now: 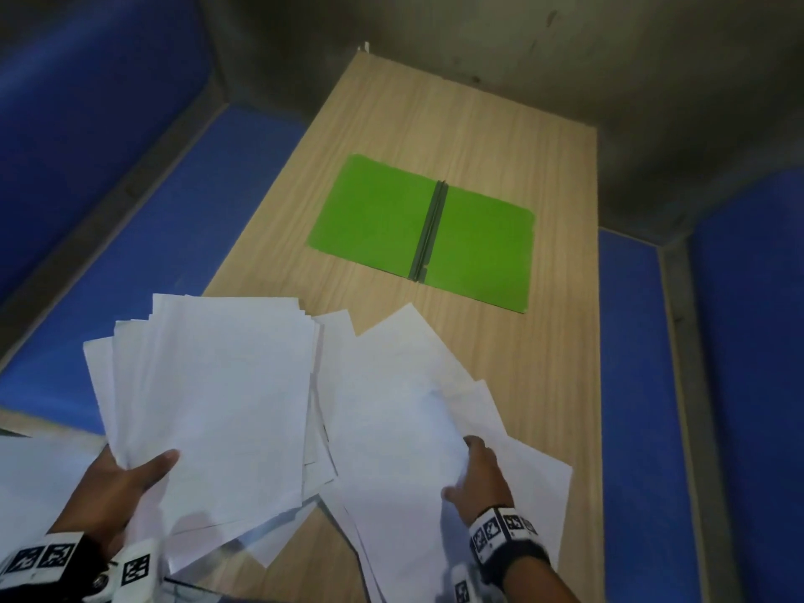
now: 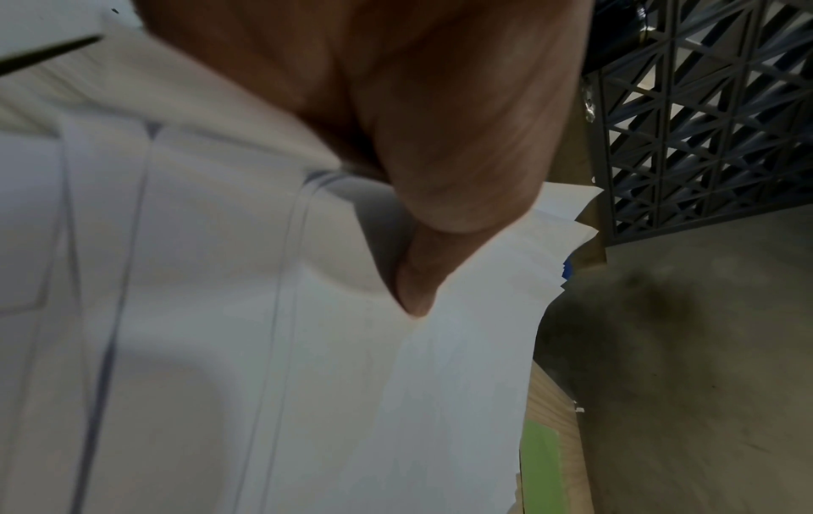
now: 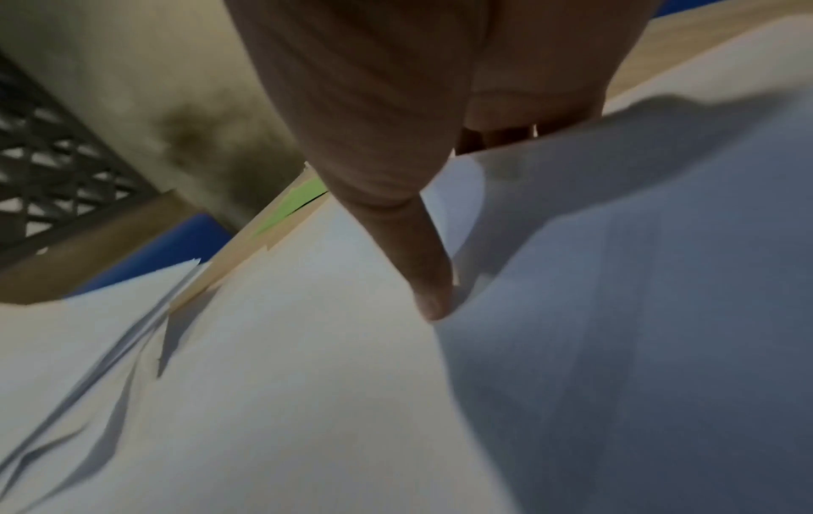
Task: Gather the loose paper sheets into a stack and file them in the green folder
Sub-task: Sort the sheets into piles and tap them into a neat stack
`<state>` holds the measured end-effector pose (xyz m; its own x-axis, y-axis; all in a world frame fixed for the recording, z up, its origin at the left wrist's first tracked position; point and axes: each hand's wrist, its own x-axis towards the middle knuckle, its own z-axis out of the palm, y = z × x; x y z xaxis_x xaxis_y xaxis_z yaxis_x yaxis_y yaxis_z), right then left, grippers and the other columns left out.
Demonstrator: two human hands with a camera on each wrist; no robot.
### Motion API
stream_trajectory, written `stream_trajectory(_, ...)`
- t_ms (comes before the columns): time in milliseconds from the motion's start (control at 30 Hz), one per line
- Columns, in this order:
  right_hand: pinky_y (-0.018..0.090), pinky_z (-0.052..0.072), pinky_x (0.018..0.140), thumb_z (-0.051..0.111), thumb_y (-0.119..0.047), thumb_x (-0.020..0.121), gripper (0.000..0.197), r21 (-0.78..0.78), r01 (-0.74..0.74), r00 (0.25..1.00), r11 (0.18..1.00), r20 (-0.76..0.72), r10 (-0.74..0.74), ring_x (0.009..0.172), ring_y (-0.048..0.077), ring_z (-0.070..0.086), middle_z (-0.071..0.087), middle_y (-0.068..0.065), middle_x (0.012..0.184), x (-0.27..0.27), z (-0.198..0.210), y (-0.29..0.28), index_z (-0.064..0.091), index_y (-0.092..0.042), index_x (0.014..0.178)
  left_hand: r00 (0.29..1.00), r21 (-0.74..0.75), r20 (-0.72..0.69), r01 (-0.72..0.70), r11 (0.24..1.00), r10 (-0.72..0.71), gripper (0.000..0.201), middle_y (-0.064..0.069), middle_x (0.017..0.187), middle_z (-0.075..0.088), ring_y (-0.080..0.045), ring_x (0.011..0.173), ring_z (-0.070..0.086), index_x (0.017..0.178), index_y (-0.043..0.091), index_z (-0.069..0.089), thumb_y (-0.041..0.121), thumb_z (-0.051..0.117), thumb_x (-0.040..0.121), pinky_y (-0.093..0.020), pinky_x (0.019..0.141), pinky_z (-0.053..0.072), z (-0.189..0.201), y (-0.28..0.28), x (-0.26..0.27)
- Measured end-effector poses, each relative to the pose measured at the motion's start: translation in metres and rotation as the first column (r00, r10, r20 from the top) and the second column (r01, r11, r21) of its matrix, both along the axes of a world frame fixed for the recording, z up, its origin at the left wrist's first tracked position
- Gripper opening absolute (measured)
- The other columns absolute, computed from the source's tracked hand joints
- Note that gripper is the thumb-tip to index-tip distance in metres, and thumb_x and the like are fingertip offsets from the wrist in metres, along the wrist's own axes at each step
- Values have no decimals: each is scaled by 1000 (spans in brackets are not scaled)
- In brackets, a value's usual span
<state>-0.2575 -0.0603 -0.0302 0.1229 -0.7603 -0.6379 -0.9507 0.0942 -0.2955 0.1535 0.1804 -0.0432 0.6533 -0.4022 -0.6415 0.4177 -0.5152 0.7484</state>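
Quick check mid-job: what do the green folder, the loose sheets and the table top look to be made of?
Green folder: matte, flat, with rounded corners and a dark spine strip; probably thin plastic or coated card, hard to tell which. Loose sheets: plain white paper, thin enough to bend and curl where the right hand lifts them. Table top: pale wood-grain pattern, smooth, likely laminate rather than solid wood.

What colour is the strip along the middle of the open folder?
Dark green, darker than the bright green covers of the folder; the head view shows the strip best.

Wooden table point(image 1: 544, 385) under folder point(image 1: 374, 211), sheets point(image 1: 391, 406)
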Motion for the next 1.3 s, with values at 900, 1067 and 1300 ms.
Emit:
stream_trajectory(900,38,39,92,60,-23,82,24,-9,-404,867,915,-323,380,108,23,59,57,-5,97,-38,16,-74,40,-27,94,996,-37,-22,85,996,-86,96,-5,125,75,-40,113,70,132,37,61,49,99,45,-61,96,53,-3,-14,4)
stream_trajectory(1067,33,48,67,58,-12,75,11,17,-351,933,936,-77,351,86,28,67,68,7,86,-51,28,-78,58,-10,85,997,-62,13,76,995,-76,89,-12,123,74,-43,111,70,137,20,60,29,96,57,-63,100,51,10,-20,2)
stream_trajectory(1300,27,40,64,64,-13,78,9,-78,-727,686,682,-108,719,82,16,58,55,-7,88,-24,66,-104,62,-21,82,999,-18,24,24,1000,-24,61,-14,123,73,-44,112,68,137,21,60,12,83,82,-65,102,48,10,-15,8)
